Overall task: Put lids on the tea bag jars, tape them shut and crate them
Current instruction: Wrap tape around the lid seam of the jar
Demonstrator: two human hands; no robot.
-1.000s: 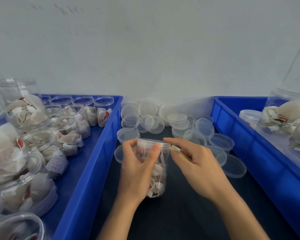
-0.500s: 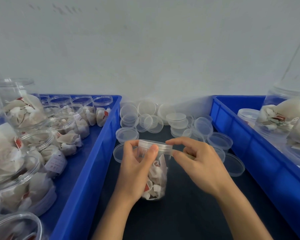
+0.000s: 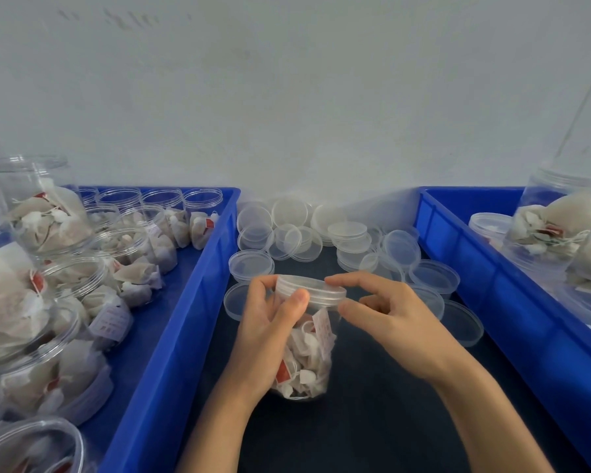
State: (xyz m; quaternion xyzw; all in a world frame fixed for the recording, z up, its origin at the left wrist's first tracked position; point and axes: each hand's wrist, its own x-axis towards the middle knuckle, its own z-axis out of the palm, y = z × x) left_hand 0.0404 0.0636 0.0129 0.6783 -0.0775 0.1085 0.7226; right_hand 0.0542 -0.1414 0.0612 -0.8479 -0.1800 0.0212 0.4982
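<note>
Head view, looking forward and down at a dark surface (image 3: 372, 421) between two crates. At centre stands a clear plastic jar of white tea bags with red tags (image 3: 306, 356), upright on the surface and capped by a translucent round screw lid (image 3: 309, 290). The left hand (image 3: 265, 339) wraps the jar's left wall; its fingers (image 3: 260, 285) curl behind the rim and the thumb presses on the front edge of the lid. The right hand (image 3: 393, 322) meets the lid from the right: the forefinger lies across the lid's far edge and the thumb touches its near right edge, so the lid is pinched between them, while the remaining fingers are curled loosely beneath. Whether a strip of tape is held there cannot be told.

Behind the jar, a loose heap of translucent round plastic lids (image 3: 345, 237) spreads over the surface up to the pale grey wall (image 3: 287, 97); several lie flat just beside the hands. At left, a blue plastic crate (image 3: 185, 302) holds many open clear jars of tea bags (image 3: 140, 254), standing in rows without lids. At right, a second blue plastic crate (image 3: 485, 288) holds lidded clear jars of tea bags (image 3: 556, 230), one large in the near view, and one lidded jar further back.
</note>
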